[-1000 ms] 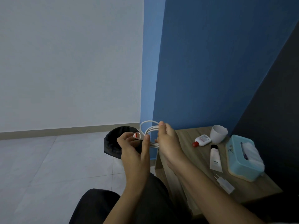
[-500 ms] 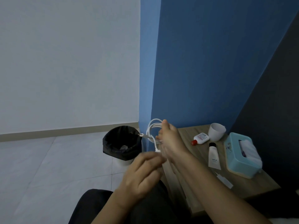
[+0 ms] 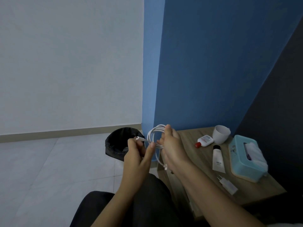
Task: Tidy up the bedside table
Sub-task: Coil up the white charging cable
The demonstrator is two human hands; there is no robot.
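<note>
Left hand (image 3: 137, 155) and right hand (image 3: 172, 145) grip one cable (image 3: 154, 131).

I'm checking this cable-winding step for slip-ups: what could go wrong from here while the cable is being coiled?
The loops of the white cable are held only by fingers of the right hand; if the left hand tugs the plug end it pinches, they could spring apart. The other plug end dangles free below the right hand, near the edge of the bedside table, and might snag there.

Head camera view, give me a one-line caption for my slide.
Beside the bedside table, the right hand holds a coiled white cable while the left hand pinches its connector end.
</note>
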